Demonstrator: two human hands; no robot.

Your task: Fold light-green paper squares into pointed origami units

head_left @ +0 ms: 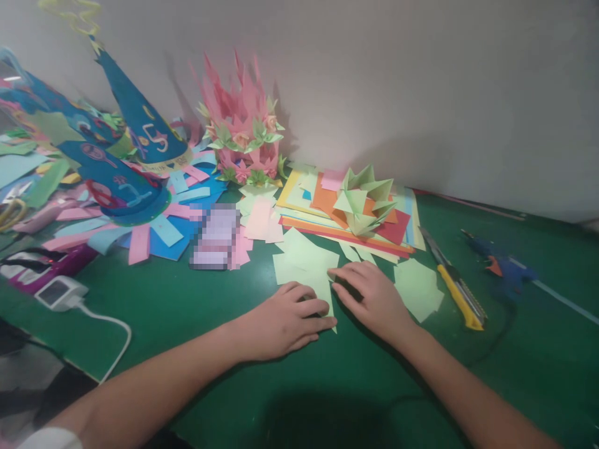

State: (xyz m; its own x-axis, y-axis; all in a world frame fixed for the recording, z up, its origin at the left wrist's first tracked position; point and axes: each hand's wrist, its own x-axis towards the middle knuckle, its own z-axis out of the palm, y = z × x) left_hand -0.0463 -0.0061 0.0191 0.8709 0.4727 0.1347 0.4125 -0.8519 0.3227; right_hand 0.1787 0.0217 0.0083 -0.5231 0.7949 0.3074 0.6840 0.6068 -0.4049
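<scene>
Sheets of light green paper (306,252) lie overlapped on the green table in front of me. My left hand (294,318) rests on a piece of this paper with its fingers stretched out, the tips pressing near a pointed corner. At the same piece's right edge, the thumb and forefinger of my right hand (369,296) come together in a pinch; the fold itself is mostly covered by my fingers. To the right lies a loose stack of light green pieces (416,290). Behind my hands, a folded light green paper ring (365,202) with pointed tips sits on coloured sheets.
A yellow utility knife (456,299) and a blue glue gun (508,268) lie on the right. At the back stands a pink paper crown (243,131). Blue cone hats (140,118), a blurred-out phone (215,237) and a white charger (60,293) with cable occupy the left.
</scene>
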